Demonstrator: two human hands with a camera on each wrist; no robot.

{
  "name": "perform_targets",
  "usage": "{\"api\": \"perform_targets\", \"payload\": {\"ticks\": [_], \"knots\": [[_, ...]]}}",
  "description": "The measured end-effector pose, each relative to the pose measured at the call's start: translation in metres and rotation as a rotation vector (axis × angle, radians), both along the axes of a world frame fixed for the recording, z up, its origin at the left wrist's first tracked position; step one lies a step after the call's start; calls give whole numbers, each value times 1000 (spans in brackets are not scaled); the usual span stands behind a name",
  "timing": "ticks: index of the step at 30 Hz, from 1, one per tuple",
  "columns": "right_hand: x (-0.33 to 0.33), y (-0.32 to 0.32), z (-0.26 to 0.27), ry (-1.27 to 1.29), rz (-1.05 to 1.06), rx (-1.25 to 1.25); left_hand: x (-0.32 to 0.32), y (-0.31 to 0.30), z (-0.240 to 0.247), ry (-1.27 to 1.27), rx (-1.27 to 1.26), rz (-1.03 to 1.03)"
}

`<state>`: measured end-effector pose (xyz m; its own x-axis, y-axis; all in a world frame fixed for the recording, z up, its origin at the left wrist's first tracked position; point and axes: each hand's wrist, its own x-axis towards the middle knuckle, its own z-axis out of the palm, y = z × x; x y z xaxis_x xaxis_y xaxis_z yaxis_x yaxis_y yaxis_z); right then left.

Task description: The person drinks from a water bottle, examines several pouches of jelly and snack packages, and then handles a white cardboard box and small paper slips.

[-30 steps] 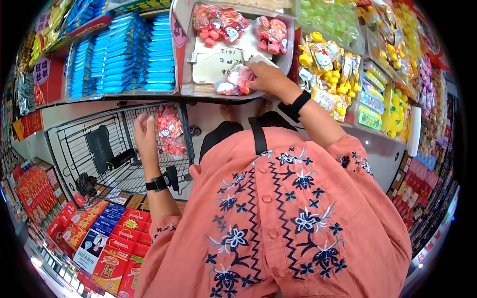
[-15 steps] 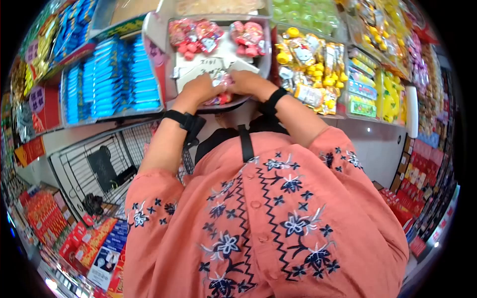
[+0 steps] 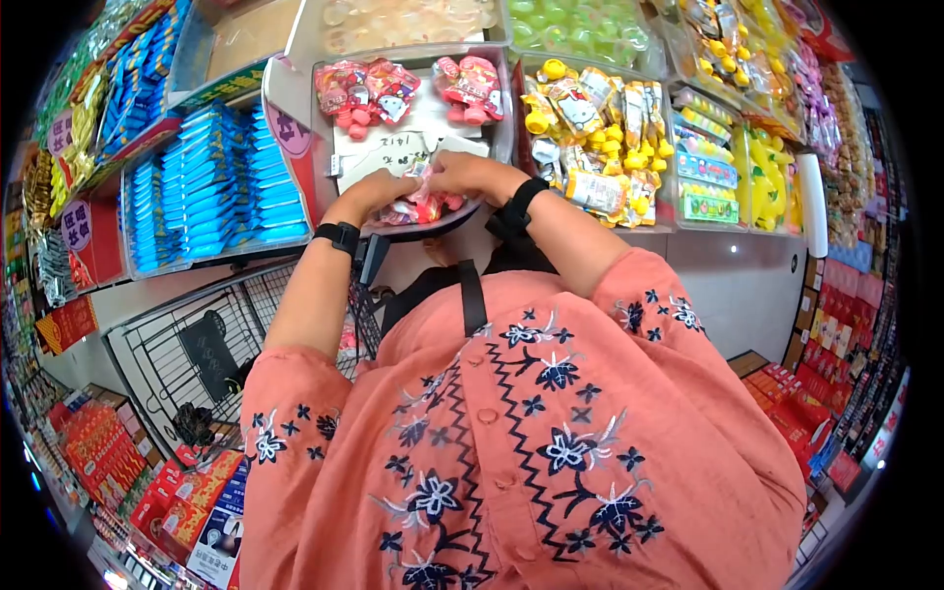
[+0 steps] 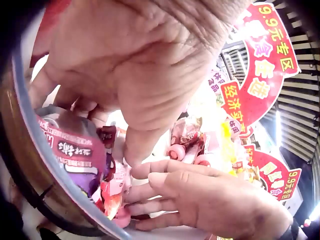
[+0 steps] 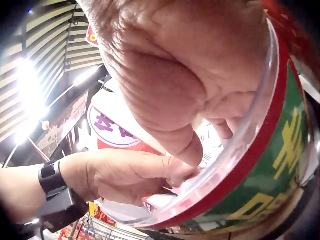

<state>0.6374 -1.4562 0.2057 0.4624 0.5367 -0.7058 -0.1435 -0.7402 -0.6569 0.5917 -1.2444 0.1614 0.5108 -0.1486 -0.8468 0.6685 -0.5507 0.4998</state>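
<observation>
In the head view, both hands are together at the near edge of a clear plastic bin (image 3: pixel 503 108). My left hand (image 3: pixel 379 192) curls round small pink candy packets (image 3: pixel 425 206), its thumb toward my right hand. From the other side, my right hand (image 3: pixel 472 175) holds the same packets with its fingers and thumb. The left wrist view shows a purple-pink wrapper (image 4: pixel 75 150) under the left fingers, and the right fingertips right at a pink packet (image 4: pixel 117 187). The hands partly hide the packets.
More pink packets (image 3: pixel 366 93) lie at the bin's back around a white handwritten card (image 3: pixel 383 155). Blue packets (image 3: pixel 206 182) fill the left bin, yellow-capped packs (image 3: pixel 600 128) the right one. A wire cart (image 3: pixel 167 334) stands below left.
My left hand has risen from above the cart to join my right hand at the packets. Over the last half second both hands stay together at the bin's near edge.
</observation>
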Motion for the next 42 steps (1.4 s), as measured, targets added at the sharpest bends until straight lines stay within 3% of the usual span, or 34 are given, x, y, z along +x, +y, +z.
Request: {"api": "perform_targets", "payload": {"ticks": [1, 4, 5, 8, 10, 12, 14, 16, 18, 19, 21, 24, 28, 32, 34, 36, 38, 39, 40, 42], "knots": [[0, -1, 0, 2, -5, 15, -1, -4, 15, 49, -1, 22], [4, 1, -19, 146, -28, 90, -9, 2, -42, -192, -141, -40], [4, 2, -18, 148, -20, 82, -9, 4, -55, -177, -75, -11], [4, 1, -11, 167, -72, 100, -9, -14, 20, -79, -141, 194], [-1, 0, -7, 210, -202, 175, -8, -16, 35, -133, -143, 203], [4, -5, 4, 117, -132, 170, -15, -18, 55, -233, -39, 276], [4, -9, 28, 55, -165, 230, -18, -6, 70, -274, -141, 294], [11, -15, 51, 171, -225, 403, -29, 1, 114, -298, -163, 376], [19, -24, 74, 207, -320, 526, -51, 22, 115, -381, -375, 575], [24, -27, 82, 148, -360, 522, -61, 30, 137, -382, -527, 572], [31, -33, 88, 21, -465, 535, -98, 40, 178, -395, -513, 804], [39, -41, 84, -84, -534, 521, -160, 69, 192, -499, -402, 965], [39, -40, 72, -242, -509, 467, -249, 107, 171, -452, -150, 1147], [40, -35, 47, -511, -427, 393, -322, 146, 84, -271, -6, 1264], [44, -35, 31, -668, -384, 352, -340, 149, 53, -144, 147, 1168], [48, -38, 27, -775, -331, 300, -382, 173, -33, -77, 281, 1053], [50, -42, 25, -949, -268, 224, -366, 146, -27, -14, 332, 998], [50, -43, 26, -993, -251, 188, -374, 146, -52, -125, 308, 946], [49, -43, 29, -998, -247, 168, -395, 165, -102, -106, 305, 834], [48, -43, 32, -1015, -240, 129, -386, 157, -109, -81, 452, 557]]}}
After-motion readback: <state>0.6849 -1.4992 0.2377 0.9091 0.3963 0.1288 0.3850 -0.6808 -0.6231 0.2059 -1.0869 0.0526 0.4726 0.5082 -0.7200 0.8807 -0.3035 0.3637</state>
